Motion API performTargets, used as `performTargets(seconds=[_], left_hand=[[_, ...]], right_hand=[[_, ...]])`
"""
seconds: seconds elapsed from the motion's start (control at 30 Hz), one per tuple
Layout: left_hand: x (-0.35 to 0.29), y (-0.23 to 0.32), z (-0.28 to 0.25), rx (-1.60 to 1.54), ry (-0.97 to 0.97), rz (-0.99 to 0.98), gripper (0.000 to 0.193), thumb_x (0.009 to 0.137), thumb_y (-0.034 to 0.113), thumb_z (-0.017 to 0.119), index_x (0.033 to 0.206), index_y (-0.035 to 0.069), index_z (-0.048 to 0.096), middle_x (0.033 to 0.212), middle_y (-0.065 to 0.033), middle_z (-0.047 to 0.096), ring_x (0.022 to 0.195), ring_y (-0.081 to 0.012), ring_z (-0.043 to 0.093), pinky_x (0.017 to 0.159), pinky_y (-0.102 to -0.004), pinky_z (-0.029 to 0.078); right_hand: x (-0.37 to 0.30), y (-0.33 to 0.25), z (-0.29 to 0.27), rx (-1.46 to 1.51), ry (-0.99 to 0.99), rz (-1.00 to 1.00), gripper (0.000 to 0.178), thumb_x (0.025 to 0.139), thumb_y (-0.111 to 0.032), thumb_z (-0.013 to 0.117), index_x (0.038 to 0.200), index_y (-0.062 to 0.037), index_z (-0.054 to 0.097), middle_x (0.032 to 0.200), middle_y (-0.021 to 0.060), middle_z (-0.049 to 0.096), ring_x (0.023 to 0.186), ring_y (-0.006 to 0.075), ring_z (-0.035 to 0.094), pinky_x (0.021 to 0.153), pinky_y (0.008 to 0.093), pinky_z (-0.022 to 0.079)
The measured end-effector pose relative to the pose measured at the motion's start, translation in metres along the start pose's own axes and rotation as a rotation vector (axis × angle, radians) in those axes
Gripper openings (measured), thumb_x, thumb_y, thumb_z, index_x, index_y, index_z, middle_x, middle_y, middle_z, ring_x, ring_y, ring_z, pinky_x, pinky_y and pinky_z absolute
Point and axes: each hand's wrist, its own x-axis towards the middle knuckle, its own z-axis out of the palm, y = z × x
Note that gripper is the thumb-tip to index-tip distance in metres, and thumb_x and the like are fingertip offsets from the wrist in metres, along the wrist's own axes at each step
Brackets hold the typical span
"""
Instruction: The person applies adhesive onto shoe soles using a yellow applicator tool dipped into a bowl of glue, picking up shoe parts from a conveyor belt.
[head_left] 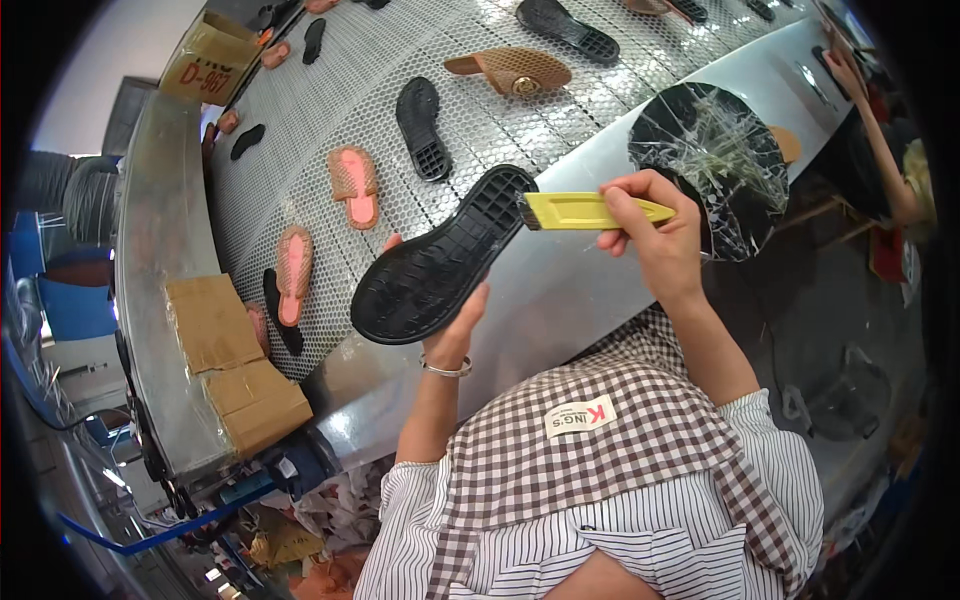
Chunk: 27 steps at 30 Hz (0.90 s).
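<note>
My left hand (455, 325) holds a black shoe sole (440, 262) from underneath, tread side up, tilted over the near edge of the conveyor. My right hand (655, 235) grips a yellow-handled brush (585, 211), and its bristle tip touches the upper end of the sole. A silver bangle sits on my left wrist. My checked apron and striped shirt fill the lower part of the view.
A mesh conveyor belt (400, 60) carries several black, tan and pink soles (354, 185). A round black glue pot (712, 160) streaked with white strands stands on the metal rim at right. Cardboard pieces (235, 365) lie at left. Another person's arm (870, 110) reaches in at upper right.
</note>
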Motion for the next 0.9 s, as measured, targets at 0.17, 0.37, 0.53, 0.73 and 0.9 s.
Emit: performTargets(seconds=[0.17,0.37,0.53,0.73,0.9], left_hand=[[-0.004,0.001,0.003,0.264,-0.008,-0.024,0.097,0.068,0.008,0.074,0.145,0.005,0.015,0.118,-0.0104,0.056,0.108,-0.0174,0.057,0.101,-0.0350,0.042],[-0.007,0.005,0.009,0.152,0.010,-0.037,0.099,0.065,0.013,0.077,0.144,0.005,0.018,0.118,-0.0098,0.056,0.110,-0.0170,0.056,0.100,-0.0326,0.043],[-0.007,0.001,0.014,0.186,-0.012,-0.007,0.096,0.066,0.012,0.078,0.142,0.003,0.020,0.115,-0.0083,0.057,0.105,-0.0167,0.058,0.099,-0.0320,0.042],[0.001,-0.011,0.026,0.573,0.004,0.293,0.083,0.068,0.006,0.077,0.136,0.003,0.029,0.111,-0.0082,0.059,0.099,-0.0161,0.058,0.099,-0.0332,0.040],[0.006,-0.043,0.045,0.646,0.153,0.327,0.081,0.069,0.005,0.080,0.133,0.004,0.031,0.109,-0.0093,0.058,0.098,-0.0156,0.058,0.098,-0.0344,0.040]], right_hand=[[0.010,0.013,0.012,0.098,-0.015,0.055,0.016,0.093,-0.013,0.061,0.096,0.0022,0.062,0.083,0.0080,0.065,0.060,0.0101,0.063,0.050,0.0194,0.046],[0.014,0.021,0.013,0.072,-0.013,0.079,0.016,0.093,-0.014,0.061,0.096,0.0021,0.063,0.083,0.0081,0.066,0.060,0.0103,0.063,0.050,0.0191,0.046],[0.013,0.027,0.014,0.051,-0.044,0.093,0.017,0.093,-0.014,0.060,0.097,0.0023,0.063,0.085,0.0086,0.066,0.060,0.0099,0.063,0.050,0.0190,0.046],[0.006,0.034,0.031,0.085,-0.080,0.135,0.017,0.093,-0.014,0.060,0.097,0.0027,0.063,0.085,0.0091,0.066,0.061,0.0102,0.063,0.051,0.0194,0.048],[0.002,0.038,0.047,0.095,-0.098,0.126,0.017,0.094,-0.014,0.059,0.096,0.0032,0.062,0.084,0.0094,0.066,0.061,0.0098,0.064,0.051,0.0194,0.048]])
